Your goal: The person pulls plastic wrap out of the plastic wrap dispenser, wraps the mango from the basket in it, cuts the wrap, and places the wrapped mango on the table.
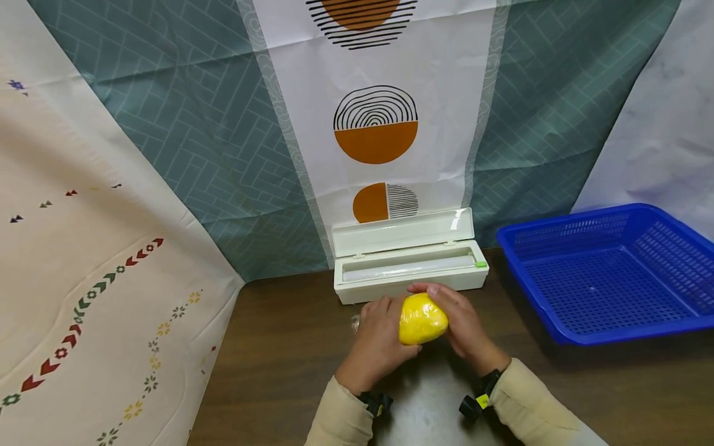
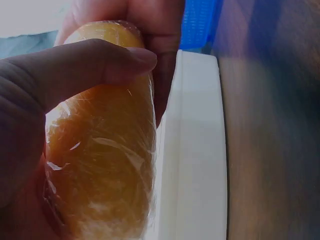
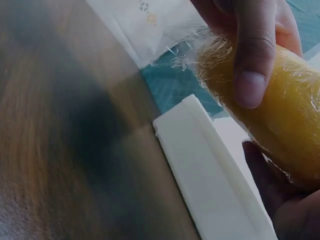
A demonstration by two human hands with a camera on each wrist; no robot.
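Note:
Both hands hold a yellow oblong thing [image 1: 422, 319] wrapped in clear cling film, in front of a white box. My left hand [image 1: 379, 334] grips its left part, its thumb [image 2: 107, 62] lying across the film in the left wrist view. Around the other end curls my right hand [image 1: 467, 325], with fingers over the top in the head view. Loose, crumpled cling film [image 3: 187, 50] sticks out at the left end in the right wrist view. Inside the lid-up cling film box [image 1: 413, 288] lies a white roll [image 1: 407, 268].
A blue plastic basket [image 1: 549, 322] stands on the wooden table [image 1: 268, 353] at the right. Patterned cloths hang behind the table [image 1: 223, 124] and along the left side [image 1: 100, 266]. A bright reflection lies on the tabletop between the forearms.

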